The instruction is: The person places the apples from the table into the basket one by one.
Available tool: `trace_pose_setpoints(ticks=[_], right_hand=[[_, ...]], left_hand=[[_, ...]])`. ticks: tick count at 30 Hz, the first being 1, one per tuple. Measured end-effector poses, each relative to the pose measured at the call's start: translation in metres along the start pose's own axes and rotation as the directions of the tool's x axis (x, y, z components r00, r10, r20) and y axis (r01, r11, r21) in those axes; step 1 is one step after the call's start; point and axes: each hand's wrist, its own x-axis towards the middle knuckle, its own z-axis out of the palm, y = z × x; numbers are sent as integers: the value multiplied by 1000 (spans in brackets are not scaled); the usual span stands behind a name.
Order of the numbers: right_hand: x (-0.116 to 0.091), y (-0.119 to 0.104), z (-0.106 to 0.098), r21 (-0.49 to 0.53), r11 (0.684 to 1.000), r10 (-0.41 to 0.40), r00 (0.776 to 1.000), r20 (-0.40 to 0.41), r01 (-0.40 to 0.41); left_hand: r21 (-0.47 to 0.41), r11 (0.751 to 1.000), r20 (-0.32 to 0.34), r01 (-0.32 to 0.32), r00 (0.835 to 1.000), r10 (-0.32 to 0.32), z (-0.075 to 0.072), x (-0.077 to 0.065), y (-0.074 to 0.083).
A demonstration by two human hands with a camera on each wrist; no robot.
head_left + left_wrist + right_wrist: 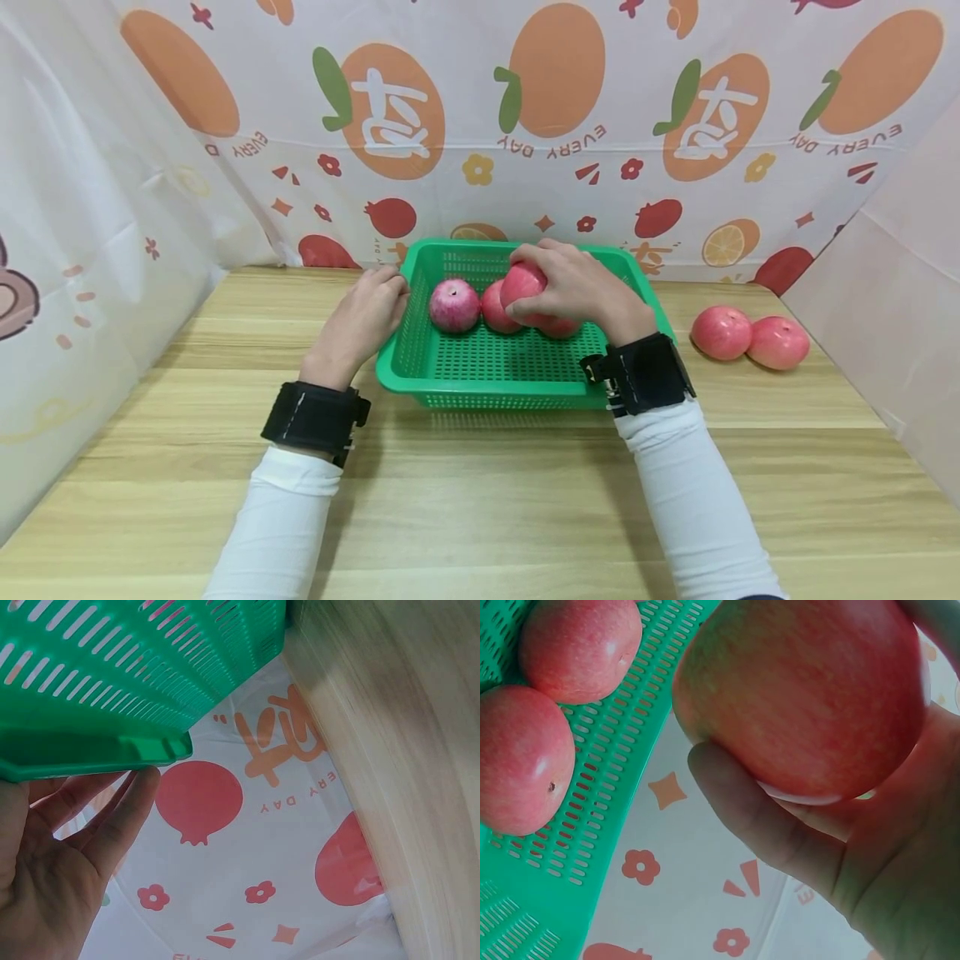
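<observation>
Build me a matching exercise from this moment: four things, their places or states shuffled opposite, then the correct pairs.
1. Left hand
2. Right hand
3. Purplish-pink round item
4. Green perforated plastic basket

A. Leftmost inside the basket
B. Grips the basket's left rim
C. On the light wooden table, left of two glossy pinkish-red round fruits
D. Holds a red round apple

Pairs: 1-B; 2-D; 3-A; 4-C

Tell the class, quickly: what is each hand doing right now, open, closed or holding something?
Left hand: closed, gripping the green basket by its rim.
Right hand: closed, holding a red apple.
</observation>
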Motion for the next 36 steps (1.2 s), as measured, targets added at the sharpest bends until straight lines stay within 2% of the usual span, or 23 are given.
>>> trace_pose_setpoints(ticks=[8, 20, 36], right_hand=[[5, -3, 2, -10, 1000, -21, 1000, 0, 21], [14, -9, 6, -25, 1000, -3, 999, 33, 4], [23, -15, 12, -67, 995, -65, 996, 63, 69]], left_hand=[[-6, 1000, -2, 0, 1000, 0, 1, -1, -1], [18, 1000, -32, -19, 999, 20, 2, -1, -4], [2, 1000, -27, -24, 999, 24, 2, 1, -2]])
